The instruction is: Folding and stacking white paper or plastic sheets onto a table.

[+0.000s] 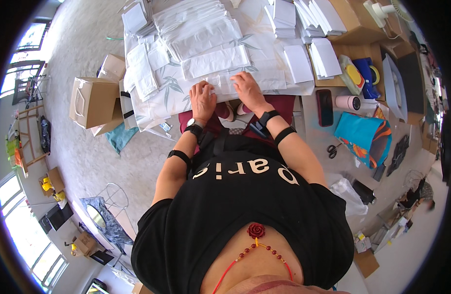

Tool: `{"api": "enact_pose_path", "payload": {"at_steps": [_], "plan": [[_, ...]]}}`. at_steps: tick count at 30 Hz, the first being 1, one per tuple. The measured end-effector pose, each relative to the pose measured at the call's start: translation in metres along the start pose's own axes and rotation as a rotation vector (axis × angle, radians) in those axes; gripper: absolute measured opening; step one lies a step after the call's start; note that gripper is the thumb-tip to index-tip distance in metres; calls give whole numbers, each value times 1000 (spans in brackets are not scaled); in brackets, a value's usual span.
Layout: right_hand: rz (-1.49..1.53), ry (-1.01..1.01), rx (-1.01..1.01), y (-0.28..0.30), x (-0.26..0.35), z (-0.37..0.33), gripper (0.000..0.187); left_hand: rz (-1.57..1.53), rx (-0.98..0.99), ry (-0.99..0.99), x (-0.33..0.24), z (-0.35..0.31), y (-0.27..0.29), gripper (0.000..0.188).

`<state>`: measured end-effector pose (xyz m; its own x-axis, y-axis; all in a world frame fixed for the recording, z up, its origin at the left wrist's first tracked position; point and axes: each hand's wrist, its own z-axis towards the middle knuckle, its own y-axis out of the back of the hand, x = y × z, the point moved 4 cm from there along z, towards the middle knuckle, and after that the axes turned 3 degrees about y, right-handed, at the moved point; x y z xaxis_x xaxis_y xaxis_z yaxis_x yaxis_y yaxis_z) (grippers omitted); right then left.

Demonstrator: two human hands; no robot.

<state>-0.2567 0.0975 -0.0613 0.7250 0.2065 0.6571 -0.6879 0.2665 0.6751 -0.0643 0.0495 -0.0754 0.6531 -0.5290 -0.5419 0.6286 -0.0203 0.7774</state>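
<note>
Rose pendant (256, 231) nearest; translucent white sheet (271, 81) beyond

Sheet lies flat along the surface's (142, 116) near edge. Left hand (203, 102) and right hand (250, 91) at it, fingers loosely bent, slightly parted; pinching or only resting, cannot tell. Likely light, limp, slippery; best taken by opposite edges.

Left hand (203, 102), right hand (250, 92) at white sheet (269, 82); paper stack (198, 29) beyond.

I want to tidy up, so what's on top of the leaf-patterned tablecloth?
Mainly layered white sheets, a pale strip at the left hand and right hand, and white paper-like stacks toward the right. The tablecloth directly beneath them is covered and cannot be seen.
</note>
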Motion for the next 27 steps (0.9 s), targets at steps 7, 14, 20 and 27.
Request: {"api": "enact_pose_path", "payload": {"at_steps": [7, 14, 20, 27], "plan": [[11, -63, 26, -22, -3, -8, 31, 16, 16, -11, -8, 1, 5, 24], [-46, -81, 60, -28, -4, -8, 37, -284, -142, 224, 14, -6, 10, 18], [-61, -82, 76, -26, -3, -9, 39, -489, -224, 685, 32, -3, 8, 42], [-96, -45, 64, -30, 3, -7, 38, -589, -199, 821, 77, -4, -5, 23]]}}
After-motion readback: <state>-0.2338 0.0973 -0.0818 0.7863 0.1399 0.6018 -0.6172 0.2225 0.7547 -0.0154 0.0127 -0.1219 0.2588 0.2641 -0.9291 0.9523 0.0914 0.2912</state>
